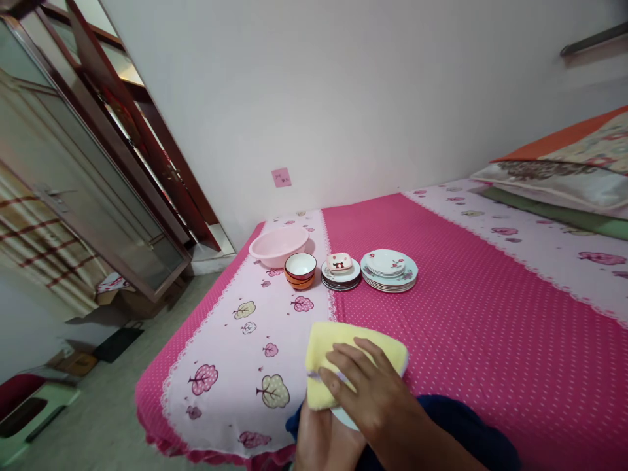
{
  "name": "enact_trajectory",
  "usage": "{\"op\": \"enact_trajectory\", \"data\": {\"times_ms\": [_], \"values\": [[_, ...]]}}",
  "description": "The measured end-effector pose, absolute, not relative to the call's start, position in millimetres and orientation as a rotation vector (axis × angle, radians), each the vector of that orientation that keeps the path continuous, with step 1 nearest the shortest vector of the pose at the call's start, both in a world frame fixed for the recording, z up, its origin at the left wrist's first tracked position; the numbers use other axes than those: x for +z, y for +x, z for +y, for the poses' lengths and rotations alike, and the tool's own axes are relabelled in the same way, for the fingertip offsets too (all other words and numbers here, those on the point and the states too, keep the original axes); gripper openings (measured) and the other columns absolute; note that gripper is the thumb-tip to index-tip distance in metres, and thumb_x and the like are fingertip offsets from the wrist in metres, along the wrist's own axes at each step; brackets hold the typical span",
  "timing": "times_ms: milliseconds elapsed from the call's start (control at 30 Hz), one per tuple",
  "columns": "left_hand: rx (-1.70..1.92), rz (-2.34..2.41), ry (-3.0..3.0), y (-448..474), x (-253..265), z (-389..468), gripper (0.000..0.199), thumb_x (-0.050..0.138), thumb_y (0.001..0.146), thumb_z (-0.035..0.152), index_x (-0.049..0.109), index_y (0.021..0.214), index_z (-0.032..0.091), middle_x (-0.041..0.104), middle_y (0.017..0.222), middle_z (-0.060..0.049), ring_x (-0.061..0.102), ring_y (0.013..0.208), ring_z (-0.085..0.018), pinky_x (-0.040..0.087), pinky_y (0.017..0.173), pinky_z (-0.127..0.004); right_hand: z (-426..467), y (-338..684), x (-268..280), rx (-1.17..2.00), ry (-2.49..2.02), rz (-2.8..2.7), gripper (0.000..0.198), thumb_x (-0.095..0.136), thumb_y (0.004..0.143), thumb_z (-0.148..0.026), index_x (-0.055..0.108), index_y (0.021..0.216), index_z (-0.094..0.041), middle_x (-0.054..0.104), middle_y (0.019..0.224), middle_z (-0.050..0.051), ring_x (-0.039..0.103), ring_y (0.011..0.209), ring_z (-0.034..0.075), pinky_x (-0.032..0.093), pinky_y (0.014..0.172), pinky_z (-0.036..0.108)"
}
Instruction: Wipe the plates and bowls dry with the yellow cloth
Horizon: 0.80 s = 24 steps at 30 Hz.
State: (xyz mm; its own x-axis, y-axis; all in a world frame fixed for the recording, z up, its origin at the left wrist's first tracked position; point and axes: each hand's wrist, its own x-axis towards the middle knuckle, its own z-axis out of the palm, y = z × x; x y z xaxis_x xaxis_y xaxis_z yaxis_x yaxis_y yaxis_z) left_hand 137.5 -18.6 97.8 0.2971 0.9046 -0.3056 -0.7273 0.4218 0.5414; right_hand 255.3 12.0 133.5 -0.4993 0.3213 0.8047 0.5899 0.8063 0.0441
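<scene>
Slightly apart, the right hand's (373, 396) fingers (350, 358) lie on a yellow cloth (333, 337); the left hand (318, 428) is below it, its grip hidden, so I cannot tell. A white dish (346, 418) shows under the cloth's near edge. Beyond the cloth, on the bed (490, 294), stand a pink basin (275, 258), stacked bowls (300, 282), dark-sided plates (341, 286) and floral plates (409, 271).

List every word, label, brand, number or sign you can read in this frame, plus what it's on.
None readable.
Pink square panel on the white wall: small dark marks, too small to tell whether they're writing.
Small white rectangular dish with red-and-black marks: too small to tell print from picture.
White round plates with floral decoration: flowers, no text made out.
Yellow soft cloth: no text made out.
</scene>
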Motion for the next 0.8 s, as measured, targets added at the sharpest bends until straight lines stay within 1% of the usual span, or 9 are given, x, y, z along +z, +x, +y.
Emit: {"op": "enact_trajectory", "data": {"times_ms": [33, 67, 100, 133, 233, 300, 367, 600, 800], "values": [[1.157, 0.595, 0.327, 137, 98, -18, 0.070, 0.016, 0.102, 0.042, 0.080, 0.100, 0.013, 0.069, 0.134, -0.012, 0.058, 0.133, -0.032, 0.057, 0.083, -0.045, 16, 256, 137, -0.374, -0.695, -2.131, 0.026, 0.047, 0.103, -0.022, 0.069, 0.116, -0.019, 0.074, 0.115, 0.008, 0.059, 0.119, 0.023, 0.031, 0.114, 0.045], [1.206, 0.533, 0.325, 135, 98, -17, 0.049, 0.042, 0.099, 0.046, 0.082, 0.103, 0.018, 0.069, 0.137, -0.012, 0.055, 0.137, -0.033, 0.056, 0.094, -0.044, 20, 258, 140, -0.346, -0.722, -2.137, 0.027, 0.047, 0.102, -0.020, 0.068, 0.119, -0.019, 0.073, 0.116, 0.009, 0.059, 0.120, 0.024, 0.032, 0.113, 0.045], [1.238, 0.451, 0.324, 134, 98, -16, 0.036, 0.061, 0.091, 0.047, 0.082, 0.108, 0.022, 0.068, 0.140, -0.012, 0.054, 0.139, -0.033, 0.053, 0.104, -0.043, 24, 261, 143, -0.322, -0.744, -2.144, 0.030, 0.046, 0.101, -0.018, 0.067, 0.122, -0.018, 0.073, 0.118, 0.010, 0.059, 0.120, 0.025, 0.033, 0.112, 0.046], [1.245, 0.376, 0.326, 132, 99, -16, 0.038, 0.068, 0.088, 0.047, 0.080, 0.116, 0.024, 0.066, 0.142, -0.012, 0.053, 0.140, -0.033, 0.048, 0.111, -0.045, 27, 264, 147, -0.305, -0.763, -2.144, 0.032, 0.045, 0.101, -0.016, 0.067, 0.125, -0.018, 0.072, 0.119, 0.011, 0.059, 0.119, 0.026, 0.035, 0.110, 0.046], [1.153, 0.248, 0.352, 128, 103, -18, 0.050, 0.052, 0.099, 0.051, 0.067, 0.137, 0.022, 0.060, 0.149, -0.013, 0.053, 0.138, -0.036, 0.035, 0.117, -0.061, 37, 280, 153, -0.308, -0.801, -2.146, 0.037, 0.045, 0.099, -0.011, 0.066, 0.129, -0.016, 0.071, 0.117, 0.013, 0.061, 0.113, 0.026, 0.043, 0.100, 0.044], [1.131, 0.207, 0.350, 127, 107, -19, 0.053, 0.041, 0.103, 0.053, 0.066, 0.139, 0.021, 0.058, 0.151, -0.013, 0.053, 0.138, -0.037, 0.031, 0.117, -0.066, 40, 292, 151, -0.336, -0.837, -2.144, 0.038, 0.046, 0.098, -0.010, 0.065, 0.130, -0.016, 0.071, 0.116, 0.013, 0.062, 0.109, 0.026, 0.045, 0.093, 0.041], [1.139, 0.202, 0.321, 125, 109, -18, 0.057, 0.039, 0.103, 0.057, 0.067, 0.137, 0.022, 0.059, 0.150, -0.013, 0.052, 0.138, -0.038, 0.029, 0.117, -0.067, 40, 302, 143, -0.357, -0.885, -2.129, 0.040, 0.045, 0.097, -0.008, 0.065, 0.132, -0.017, 0.071, 0.116, 0.012, 0.063, 0.107, 0.025, 0.046, 0.091, 0.039], [1.180, 0.137, 0.368, 116, 106, -5, 0.059, 0.036, 0.103, 0.058, 0.068, 0.136, 0.021, 0.060, 0.149, -0.012, 0.047, 0.143, -0.038, 0.023, 0.121, -0.064, 10, 315, 103, -0.382, -0.974, -2.018, 0.049, 0.038, 0.095, 0.001, 0.065, 0.131, -0.018, 0.073, 0.111, 0.009, 0.065, 0.104, 0.023, 0.046, 0.091, 0.038], [1.296, 0.200, 0.326, 120, 100, -1, 0.056, 0.039, 0.104, 0.055, 0.071, 0.132, 0.019, 0.064, 0.145, -0.011, 0.046, 0.146, -0.033, 0.023, 0.125, -0.050, -14, 307, 114, -0.424, -0.866, -2.071, 0.043, 0.029, 0.105, -0.010, 0.068, 0.121, -0.017, 0.076, 0.103, 0.008, 0.067, 0.097, 0.021, 0.044, 0.088, 0.036]]}}
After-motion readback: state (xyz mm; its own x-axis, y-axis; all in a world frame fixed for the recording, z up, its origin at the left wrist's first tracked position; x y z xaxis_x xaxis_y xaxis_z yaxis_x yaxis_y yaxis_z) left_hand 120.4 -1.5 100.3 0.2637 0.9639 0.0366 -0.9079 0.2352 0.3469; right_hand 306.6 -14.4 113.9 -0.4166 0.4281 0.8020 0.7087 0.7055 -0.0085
